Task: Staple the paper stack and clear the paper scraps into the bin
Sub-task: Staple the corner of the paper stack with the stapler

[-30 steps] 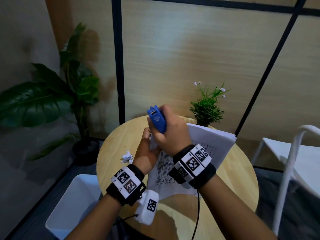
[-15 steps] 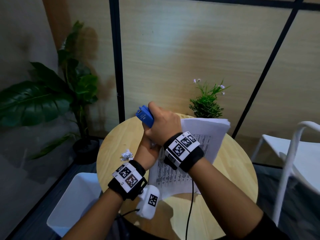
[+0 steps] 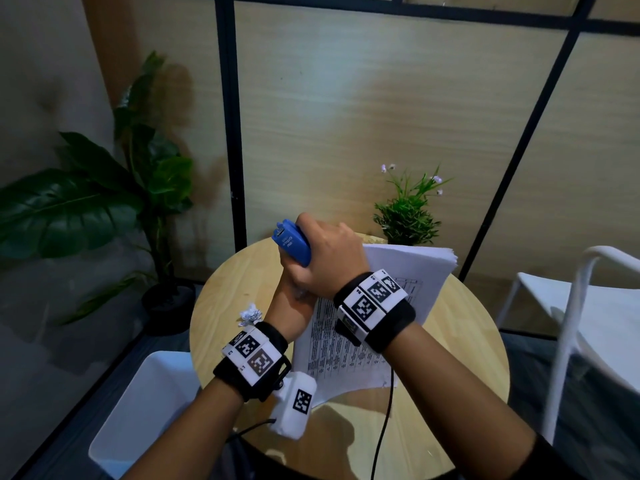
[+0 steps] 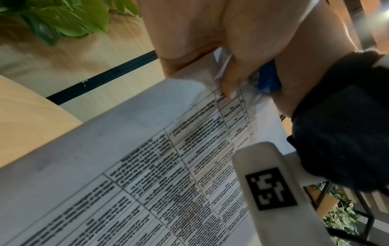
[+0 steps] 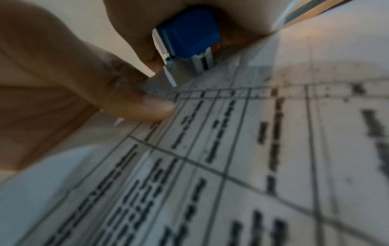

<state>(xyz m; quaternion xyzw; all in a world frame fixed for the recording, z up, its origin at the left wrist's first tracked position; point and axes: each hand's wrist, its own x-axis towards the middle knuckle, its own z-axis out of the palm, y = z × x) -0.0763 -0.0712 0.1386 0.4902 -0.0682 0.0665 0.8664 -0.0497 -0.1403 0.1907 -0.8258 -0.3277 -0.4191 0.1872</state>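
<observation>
My right hand (image 3: 325, 258) grips a blue stapler (image 3: 291, 242) and holds it over the top left corner of the printed paper stack (image 3: 349, 344), which is lifted off the round wooden table (image 3: 460, 344). In the right wrist view the stapler (image 5: 189, 33) has its mouth on the paper stack (image 5: 252, 149). My left hand (image 3: 291, 306) pinches that same corner from below; its thumb (image 4: 229, 86) lies on the paper stack (image 4: 126, 149) beside the stapler (image 4: 269, 79). A crumpled paper scrap (image 3: 251, 312) lies on the table left of my left wrist.
A white bin (image 3: 138, 410) stands on the floor below the table's left edge. A small potted plant (image 3: 407, 216) sits at the table's far edge. A white chair (image 3: 588, 306) stands to the right, and a large leafy plant (image 3: 104, 202) to the left.
Both hands, the stapler and the held corner of the stack have shifted a little to the left and away from me. The grips are unchanged.
</observation>
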